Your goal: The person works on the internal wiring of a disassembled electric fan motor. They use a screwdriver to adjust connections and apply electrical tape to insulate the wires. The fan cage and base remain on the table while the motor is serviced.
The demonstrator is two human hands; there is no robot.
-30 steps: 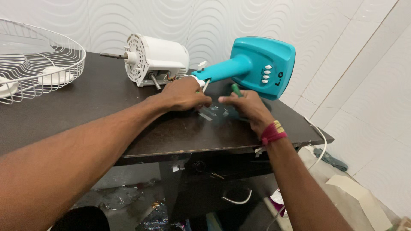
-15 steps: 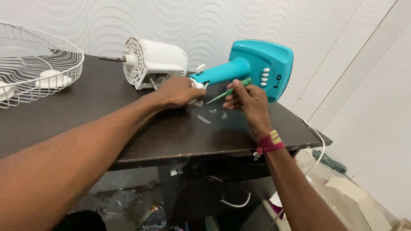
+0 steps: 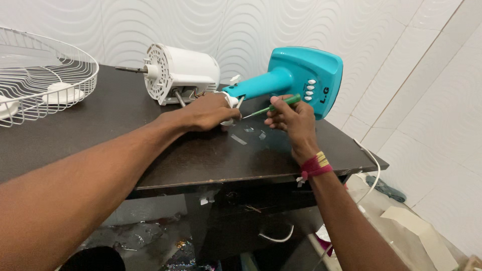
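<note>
Screwdriver (image 3: 275, 106) is pointing at the fan neck (image 3: 256, 86) joint; right hand (image 3: 291, 118) is gripping it closed, left hand (image 3: 208, 111) is clasping the joint on the tabletop (image 3: 100, 135).

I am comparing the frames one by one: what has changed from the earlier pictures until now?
The right hand lifted off the table with the green screwdriver and brought its tip toward the white joint under the left hand. The left hand stayed on that joint; the white motor, teal fan base and wire guard did not move.
</note>
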